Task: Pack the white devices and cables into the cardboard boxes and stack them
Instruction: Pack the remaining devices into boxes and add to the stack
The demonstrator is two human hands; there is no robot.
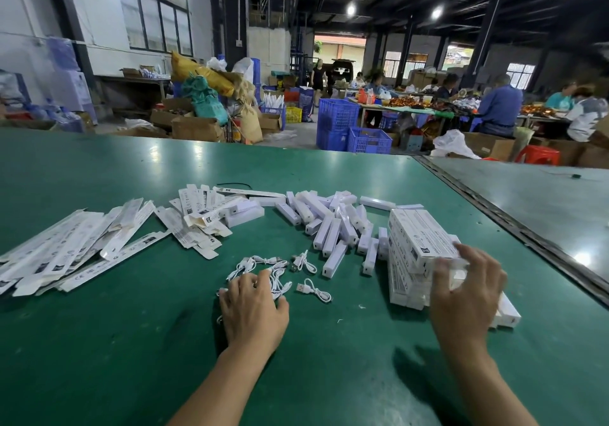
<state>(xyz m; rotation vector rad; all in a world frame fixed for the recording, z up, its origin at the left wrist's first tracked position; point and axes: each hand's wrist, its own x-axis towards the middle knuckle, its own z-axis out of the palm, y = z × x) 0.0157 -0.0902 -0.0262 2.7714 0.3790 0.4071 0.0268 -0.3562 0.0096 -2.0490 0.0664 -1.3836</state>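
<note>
Head view: a stack of boxes, packed and several layers high, stands on the green table. Its exact count is unclear, since the right hand covers its near end. Just left of the stack lies a heap of white devices, well over a dozen and overlapping too much to count. Farther left of the stack are two loose cables and a tangle of cables. Far left of the stack, dozens of flat boxes lie fanned out and unfolded. Behind the stack, past the table edge, stand blue crates, and people sit at other tables.

The right hand reaches forward with its fingers spread and bent over the near end of the top box, the thumb at its left side. Blur hides whether they clamp it. The left hand lies palm down on the tangle, fingers slightly apart, their tips resting on the cables.
</note>
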